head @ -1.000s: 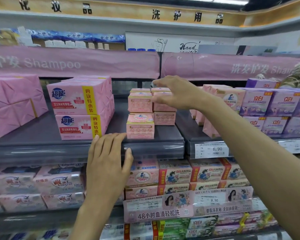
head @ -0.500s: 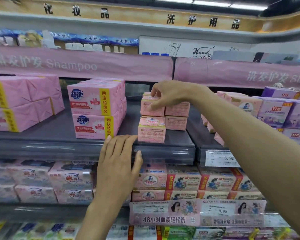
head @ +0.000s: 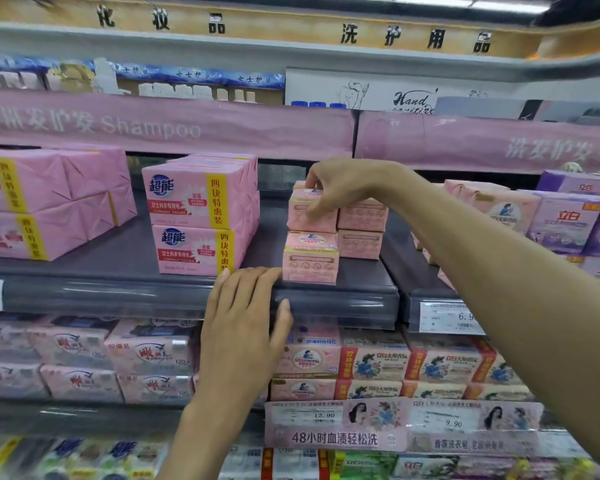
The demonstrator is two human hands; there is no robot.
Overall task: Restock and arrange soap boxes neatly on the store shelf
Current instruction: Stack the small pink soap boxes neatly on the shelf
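Grip: the right hand (head: 347, 188) grasps the top soap box (head: 309, 214), with fingers curled over its lid and the thumb pressed on its front face.
Just changed: a second ago this hand lay over the neighbouring stack (head: 361, 216); it has since shifted left onto this box.
Box position: it sits on the lower soap box (head: 310, 259), touching the neighbouring stack on its right. It looks set a little further back than the box beneath it.
Left hand: the left hand (head: 246, 313) lies flat and relaxed on the front edge of the shelf (head: 343, 299), holding nothing. It is where it was a second ago.
Surroundings: large pink packs (head: 201, 216) stand stacked just to the left, with a gap between them and the small boxes.
Meaning for the task: the work seems to have moved from one column to the next. This box probably needs drawing forward until its face lines up with the one below. The rest of the shelf's front row still has room for stock.
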